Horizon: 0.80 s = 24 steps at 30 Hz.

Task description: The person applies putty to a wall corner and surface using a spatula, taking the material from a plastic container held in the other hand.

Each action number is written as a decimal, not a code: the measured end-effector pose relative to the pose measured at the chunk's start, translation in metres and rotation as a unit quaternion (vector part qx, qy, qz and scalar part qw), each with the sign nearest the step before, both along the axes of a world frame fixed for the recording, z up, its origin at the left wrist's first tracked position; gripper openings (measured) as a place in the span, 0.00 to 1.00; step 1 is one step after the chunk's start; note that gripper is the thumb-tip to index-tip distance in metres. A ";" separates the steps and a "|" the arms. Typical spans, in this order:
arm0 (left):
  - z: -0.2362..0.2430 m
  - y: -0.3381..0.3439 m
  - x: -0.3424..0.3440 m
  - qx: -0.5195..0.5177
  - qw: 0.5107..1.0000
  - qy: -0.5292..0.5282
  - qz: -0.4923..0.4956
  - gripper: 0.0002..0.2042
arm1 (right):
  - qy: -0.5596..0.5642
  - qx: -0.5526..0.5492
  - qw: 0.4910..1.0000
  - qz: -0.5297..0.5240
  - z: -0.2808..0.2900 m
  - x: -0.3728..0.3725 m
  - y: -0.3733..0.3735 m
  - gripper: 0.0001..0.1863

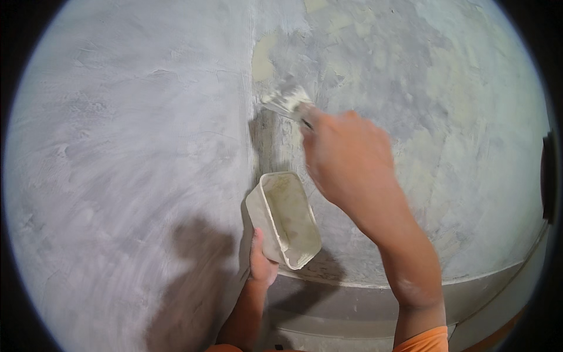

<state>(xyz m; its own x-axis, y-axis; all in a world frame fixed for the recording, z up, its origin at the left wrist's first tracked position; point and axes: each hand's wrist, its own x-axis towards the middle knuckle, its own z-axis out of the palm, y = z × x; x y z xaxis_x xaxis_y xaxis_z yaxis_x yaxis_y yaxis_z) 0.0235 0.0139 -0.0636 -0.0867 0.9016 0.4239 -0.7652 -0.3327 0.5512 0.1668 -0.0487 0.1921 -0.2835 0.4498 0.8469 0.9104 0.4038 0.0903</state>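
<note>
My right hand (349, 155) is closed around the handle of a putty knife (286, 100), whose blade carries pale wet plaster. The blade is up against the wall, just right of the inside corner. Motion slightly blurs this hand and the blade. Lower down, my left hand (263, 261) grips a whitish rectangular plastic tub (275, 220) from its left side and underneath. The tub tilts, with its mouth facing me, and dried plaster coats its inner walls. Some plaster sits along its lower rim. Most of the left fingers are hidden behind the tub.
A grey plastered wall (117, 146) meets a patchy grey and cream wall (457, 152) at a vertical corner. Below the right wall runs a grey band or ledge (363, 305). A dark object (549, 176) stands at the far right edge. Shadows fall on the left wall.
</note>
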 end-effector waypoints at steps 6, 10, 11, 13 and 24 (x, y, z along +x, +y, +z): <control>0.001 -0.014 -0.007 -0.041 0.999 0.015 0.020 0.32 | -0.004 0.055 0.998 0.015 -0.014 -0.028 0.080 0.12; -0.022 0.008 -0.009 0.007 0.999 0.025 0.031 0.32 | 0.049 0.018 0.995 0.082 -0.025 0.002 0.119 0.17; -0.024 0.011 -0.007 0.009 0.999 0.034 0.040 0.32 | 0.046 0.015 0.995 0.085 -0.029 0.009 0.120 0.17; -0.034 0.014 -0.006 -0.007 0.998 0.041 0.050 0.33 | 0.129 -0.024 0.987 0.091 -0.051 0.020 0.118 0.18; -0.034 0.019 -0.003 0.007 0.998 0.028 0.063 0.33 | 0.283 -0.097 0.954 0.024 -0.108 0.088 0.027 0.19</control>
<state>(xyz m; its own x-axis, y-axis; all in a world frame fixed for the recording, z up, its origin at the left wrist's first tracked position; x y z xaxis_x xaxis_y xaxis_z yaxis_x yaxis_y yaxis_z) 0.0209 0.0328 -0.0971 -0.1740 0.8788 0.4443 -0.6848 -0.4322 0.5867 0.2551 -0.0222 0.0845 0.1704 0.6111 0.7730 0.7716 0.4051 -0.4904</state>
